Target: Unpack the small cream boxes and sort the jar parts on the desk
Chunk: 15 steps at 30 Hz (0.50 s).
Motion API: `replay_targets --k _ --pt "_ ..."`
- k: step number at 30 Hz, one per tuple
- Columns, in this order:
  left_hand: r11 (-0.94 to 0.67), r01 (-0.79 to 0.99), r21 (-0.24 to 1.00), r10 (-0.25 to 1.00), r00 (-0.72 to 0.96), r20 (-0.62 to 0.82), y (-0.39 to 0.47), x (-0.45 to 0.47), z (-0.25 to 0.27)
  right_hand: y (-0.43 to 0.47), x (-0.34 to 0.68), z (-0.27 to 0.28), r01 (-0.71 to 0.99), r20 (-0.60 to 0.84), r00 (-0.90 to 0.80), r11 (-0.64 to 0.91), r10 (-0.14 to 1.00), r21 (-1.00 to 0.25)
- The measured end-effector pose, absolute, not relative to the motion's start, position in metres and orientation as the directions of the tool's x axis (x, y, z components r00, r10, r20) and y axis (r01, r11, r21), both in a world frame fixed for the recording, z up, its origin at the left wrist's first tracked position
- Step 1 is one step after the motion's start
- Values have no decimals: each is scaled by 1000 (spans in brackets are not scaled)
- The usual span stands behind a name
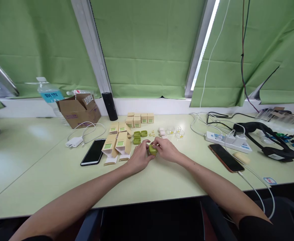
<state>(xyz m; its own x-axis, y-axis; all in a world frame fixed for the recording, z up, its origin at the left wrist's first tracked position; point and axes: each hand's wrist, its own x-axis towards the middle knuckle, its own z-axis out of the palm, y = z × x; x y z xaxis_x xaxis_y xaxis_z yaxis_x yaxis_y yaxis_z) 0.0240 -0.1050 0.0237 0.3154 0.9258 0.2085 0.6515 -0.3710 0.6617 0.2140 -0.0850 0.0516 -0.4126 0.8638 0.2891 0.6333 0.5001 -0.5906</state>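
Note:
My left hand (140, 156) curls around the side of a small rounded green case (152, 150), thumb and fingers closed on it. From the other side my right hand (166, 150) pinches the same case near its top; the fingers partly hide it. Just beyond the hands lie three small green trays (137, 134). Beside them are several tiny yellow pieces (152, 134), a few pale pink pieces (161, 131) and several clear plastic pieces with yellow spots (172, 131). Left of my left hand stand open cardboard boxes (123, 142) with green windows.
Several closed small boxes (137, 121) are grouped at the back. Leftward are a phone (93, 152), a charger (74, 142), a brown carton (80, 113) and a black cylinder (109, 106). Rightward lie another phone (226, 158), a power strip (228, 142) and a black headset (275, 152).

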Motion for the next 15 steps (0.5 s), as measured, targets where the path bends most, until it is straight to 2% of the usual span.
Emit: replay_targets --k 2,4,7,11,15 --pt "-366 649 667 928 312 205 -104 23 22 -80 217 51 544 341 -356 490 870 -681" --pt "-365 650 666 928 313 203 -103 23 20 -74 220 52 385 377 -271 459 885 -801" --pt "-386 650 655 919 331 214 -103 24 20 -63 225 55 102 309 -217 336 926 -936" --pt "-407 671 619 910 358 210 -108 24 25 -54 237 69 -48 223 -209 218 952 -975" --pt "-478 677 560 876 418 243 -110 26 37 -48 260 90 -103 323 -59 316 944 -943"
